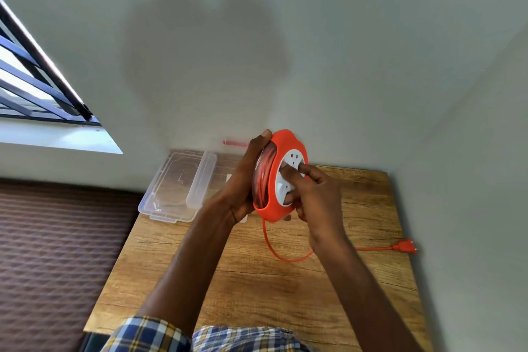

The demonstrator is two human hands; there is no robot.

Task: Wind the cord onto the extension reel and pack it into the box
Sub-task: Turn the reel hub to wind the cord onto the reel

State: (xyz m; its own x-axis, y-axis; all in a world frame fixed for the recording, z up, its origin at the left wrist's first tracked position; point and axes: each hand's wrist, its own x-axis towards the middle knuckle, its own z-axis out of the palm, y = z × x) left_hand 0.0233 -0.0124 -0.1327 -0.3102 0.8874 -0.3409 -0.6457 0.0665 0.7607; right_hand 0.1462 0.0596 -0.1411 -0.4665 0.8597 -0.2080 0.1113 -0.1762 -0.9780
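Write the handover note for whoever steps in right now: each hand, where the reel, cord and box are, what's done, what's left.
Left hand: gripping the orange extension reel by its rim, holding it up above the wooden table.
Right hand: fingers on the reel's white socket face, in position to turn it.
Cord: partly wound; a loop hangs from the reel to the table and runs to the plug at the table's right edge.
Box: clear plastic, on the table's far left corner; its lid seems to be off.
Left: wind in the remaining cord and plug, put the reel in the box.
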